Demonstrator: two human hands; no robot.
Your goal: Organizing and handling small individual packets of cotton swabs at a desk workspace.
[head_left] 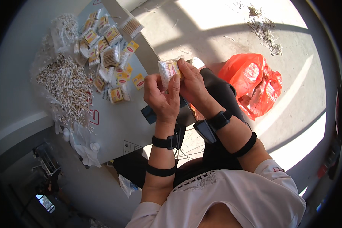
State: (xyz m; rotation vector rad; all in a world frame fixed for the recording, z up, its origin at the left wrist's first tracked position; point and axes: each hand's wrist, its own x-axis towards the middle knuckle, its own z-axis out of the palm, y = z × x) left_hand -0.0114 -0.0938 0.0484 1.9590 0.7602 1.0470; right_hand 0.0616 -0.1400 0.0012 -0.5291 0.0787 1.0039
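Both of my hands are raised over the right edge of the table, holding a small clear plastic pack of cotton swabs [164, 72]. White tips show through the film, and a yellow label card lies inside. My left hand [162, 100] grips the pack's lower left side with curled fingers and thumb. The upper right side is pinched by my right hand [192, 81], thumb and fingers near the label. Left of my hands, finished-looking swab packs [112, 35] lie heaped, one pack [119, 94] nearer me. Loose yellow cards [138, 81] are beside them.
A big heap of loose cotton swabs [66, 81] spills from a clear bag on the left of the white table [117, 121]. Crumpled white plastic [88, 152] hangs at the near edge. An open red plastic bag [242, 70] stands on the floor at right, beyond it scattered scraps [268, 36].
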